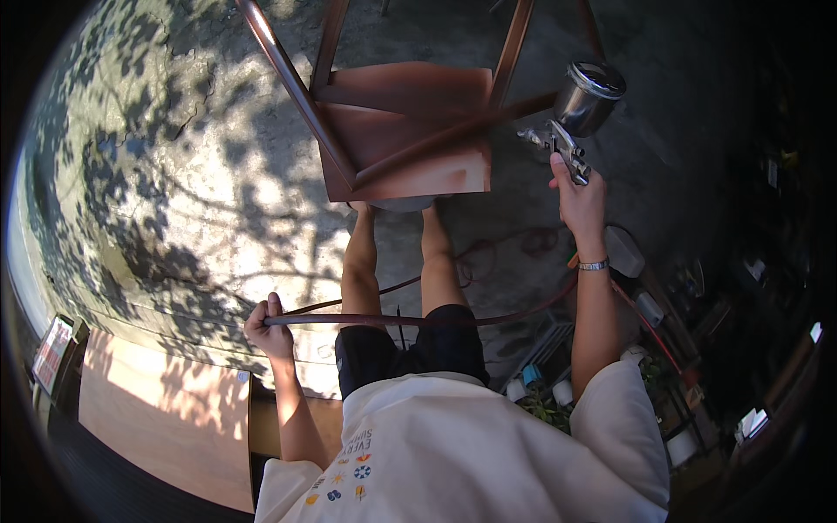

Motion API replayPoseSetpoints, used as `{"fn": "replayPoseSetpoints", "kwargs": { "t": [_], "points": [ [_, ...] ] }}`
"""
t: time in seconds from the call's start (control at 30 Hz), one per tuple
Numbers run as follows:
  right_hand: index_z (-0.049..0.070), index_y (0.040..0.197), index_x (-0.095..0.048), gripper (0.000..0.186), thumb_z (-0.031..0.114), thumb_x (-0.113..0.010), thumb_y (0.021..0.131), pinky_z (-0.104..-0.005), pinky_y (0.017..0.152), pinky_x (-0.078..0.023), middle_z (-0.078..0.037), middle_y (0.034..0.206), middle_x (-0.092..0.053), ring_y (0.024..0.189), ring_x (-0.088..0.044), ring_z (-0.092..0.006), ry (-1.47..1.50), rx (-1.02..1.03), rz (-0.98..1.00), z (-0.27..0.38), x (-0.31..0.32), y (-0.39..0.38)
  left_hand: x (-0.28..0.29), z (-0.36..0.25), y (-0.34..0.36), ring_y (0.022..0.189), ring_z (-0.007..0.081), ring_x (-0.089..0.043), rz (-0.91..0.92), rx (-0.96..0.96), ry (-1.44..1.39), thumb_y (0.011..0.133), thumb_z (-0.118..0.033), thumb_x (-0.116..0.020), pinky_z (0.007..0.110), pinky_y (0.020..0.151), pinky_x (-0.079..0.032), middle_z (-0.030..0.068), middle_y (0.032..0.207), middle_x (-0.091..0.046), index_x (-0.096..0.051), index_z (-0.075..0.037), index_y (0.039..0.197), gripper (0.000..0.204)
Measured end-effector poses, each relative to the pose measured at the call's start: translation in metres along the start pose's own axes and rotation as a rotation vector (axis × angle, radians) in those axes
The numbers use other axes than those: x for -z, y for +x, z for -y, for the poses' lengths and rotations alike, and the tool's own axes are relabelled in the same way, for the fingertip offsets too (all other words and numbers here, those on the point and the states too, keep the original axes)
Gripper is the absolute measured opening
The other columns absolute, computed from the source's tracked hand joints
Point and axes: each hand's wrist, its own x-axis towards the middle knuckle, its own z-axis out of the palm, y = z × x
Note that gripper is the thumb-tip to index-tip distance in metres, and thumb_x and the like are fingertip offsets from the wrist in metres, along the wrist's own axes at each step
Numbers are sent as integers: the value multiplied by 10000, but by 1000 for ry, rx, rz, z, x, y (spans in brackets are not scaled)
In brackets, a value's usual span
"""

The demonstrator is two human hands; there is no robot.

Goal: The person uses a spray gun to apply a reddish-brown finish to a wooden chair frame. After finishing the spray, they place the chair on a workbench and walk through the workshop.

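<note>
My right hand [575, 192] is closed round a silver spray gun [565, 152] with a metal cup [584, 105] on top, right of a reddish-brown wooden piece of furniture [405, 139], seemingly a chair, with a flat panel and angled bars. My left hand [266, 322], lower left, grips a dark red hose [357, 320] that stretches across in front of my legs toward the right. The furniture's panel hides most of my feet.
Dappled concrete ground [200, 174] surrounds the furniture. A plywood board [166, 410] lies at lower left, beside a small printed object [54, 349]. More red hose [479, 261] coils behind my legs. Plants [549, 414] and assorted items stand at the right.
</note>
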Motion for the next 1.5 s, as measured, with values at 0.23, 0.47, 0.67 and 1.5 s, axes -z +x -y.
{"fn": "replayPoseSetpoints", "kwargs": {
  "t": [0.23,0.47,0.67,1.5],
  "points": [
    [-31,880,-635,364,331,-625,920,-353,528,-413,-145,593,-545,513,-523,-254,51,221,131,30,-73,-72,48,22,7,546,48,-192,-92,88,-44,940,-138,-618,278,491,-124,-66,532,-257,-283,-82,544,523],
    [-28,844,-613,323,288,-638,908,-386,556,-446,-193,690,-601,630,-602,-370,160,322,366,71,-117,-125,71,45,12,544,50,-193,-150,99,68,944,-172,-615,285,492,-125,-69,532,-249,-305,-77,544,515],
    [-24,1007,-641,310,273,-637,917,-335,604,-473,-147,768,-638,668,-636,-240,264,447,473,96,-112,-134,76,45,17,550,54,-195,-206,172,62,945,-165,-612,290,495,-128,-66,544,-251,-311,-74,551,504],
    [-48,881,-650,273,222,-662,913,-313,547,-442,-90,673,-612,597,-583,-161,351,561,-63,126,16,137,-29,-86,-23,573,49,-193,-171,235,121,929,-145,-634,282,503,-129,-80,561,-248,-293,-88,559,507]
  ]
}}
